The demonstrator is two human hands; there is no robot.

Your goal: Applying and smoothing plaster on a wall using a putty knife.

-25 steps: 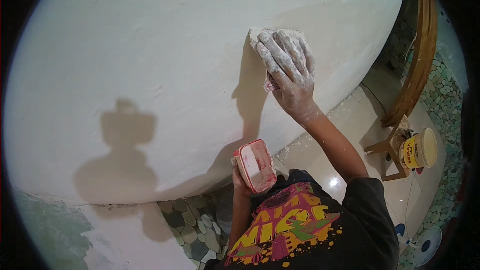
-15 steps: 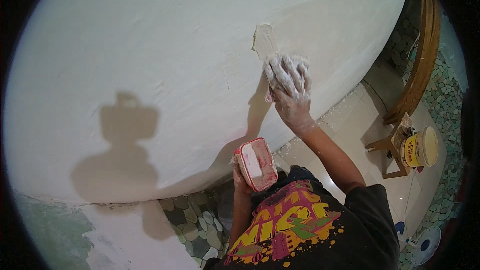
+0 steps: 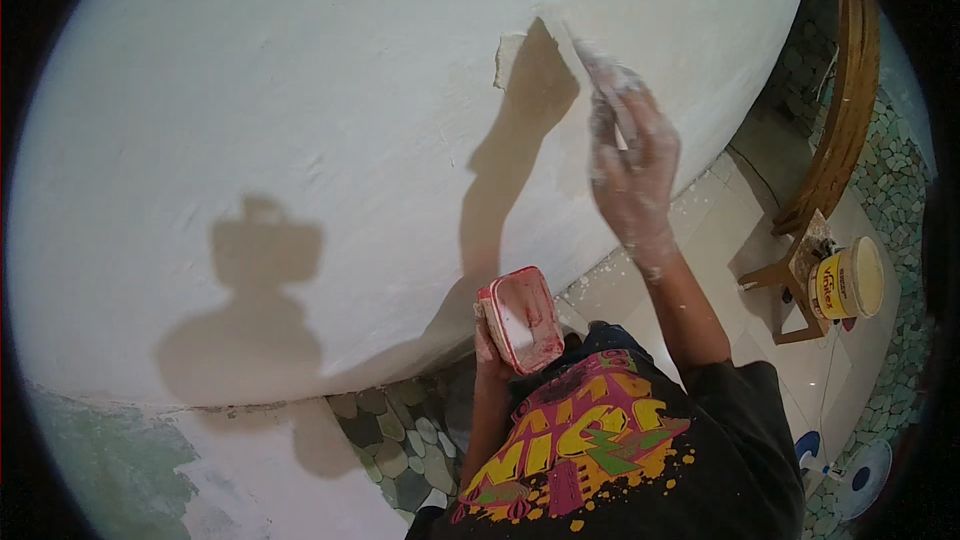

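My right hand (image 3: 637, 165), coated in white powder and blurred, is closed on a flat spreading blade (image 3: 592, 65), seen nearly edge-on at the pale curved wall (image 3: 240, 80). Left of the blade, a small raised patch of wet filler (image 3: 508, 58) is partly under the shadow of my hand and tool. Lower down, my left hand (image 3: 486, 345) grips a red-rimmed plastic tub (image 3: 532, 320) with white paste inside, held in front of my dark printed shirt (image 3: 600, 450).
On the right, a wooden stool (image 3: 765, 275) carries a yellow bucket (image 3: 860, 275) on the tiled floor (image 3: 700, 240). A curved wooden beam (image 3: 850, 60) rises behind it. A fan (image 3: 862, 475) and cable are at the lower right, near pebble-patterned surfaces.
My right hand first moved down, uncovering the filler patch, then up and rightward, turning the blade edge-on. My left hand and tub have shifted slightly up and right.
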